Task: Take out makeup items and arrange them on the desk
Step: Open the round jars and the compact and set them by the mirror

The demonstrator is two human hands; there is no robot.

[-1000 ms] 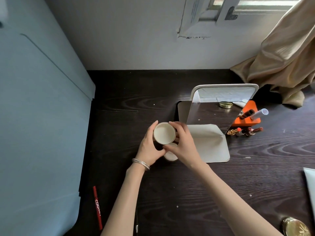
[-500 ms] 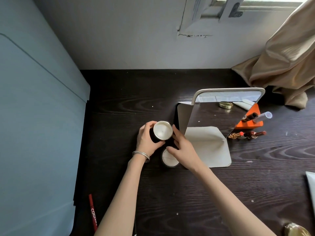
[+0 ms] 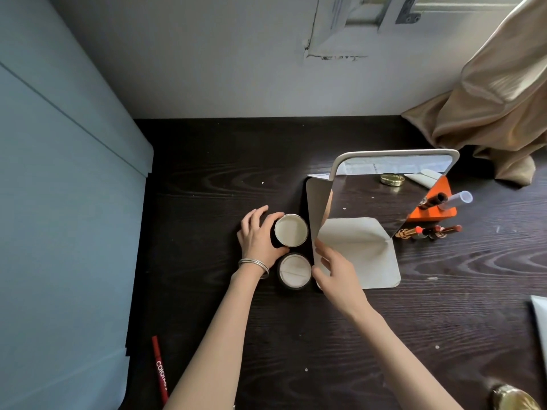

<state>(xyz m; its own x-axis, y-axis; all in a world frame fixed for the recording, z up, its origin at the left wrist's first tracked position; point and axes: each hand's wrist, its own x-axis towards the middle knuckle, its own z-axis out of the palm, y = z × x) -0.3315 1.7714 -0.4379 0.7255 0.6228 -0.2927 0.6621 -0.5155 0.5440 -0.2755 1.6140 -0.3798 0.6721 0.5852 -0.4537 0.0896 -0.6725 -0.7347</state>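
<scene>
Two round dark jars stand side by side on the dark wood desk (image 3: 225, 173), just left of a standing mirror (image 3: 381, 199). The farther jar (image 3: 291, 230) shows a cream top with a gold rim, and my left hand (image 3: 259, 236) grips its left side. The nearer jar (image 3: 294, 271) has a white top. My right hand (image 3: 333, 269) hovers beside the nearer jar with fingers straight, over the mirror's white base, holding nothing.
Right of the mirror stand an orange holder (image 3: 435, 213) with a white tube and several lipsticks (image 3: 429, 231). A gold compact (image 3: 513, 398) lies at the near right edge, a red pen (image 3: 159, 369) near left. A blue cabinet (image 3: 65, 220) walls the left; a curtain (image 3: 497, 96) hangs back right.
The cream-topped jar came down from mid-air onto the desk beside the mirror. My right hand let go of it and drew back toward the mirror base. The left hand stayed on the jar.
</scene>
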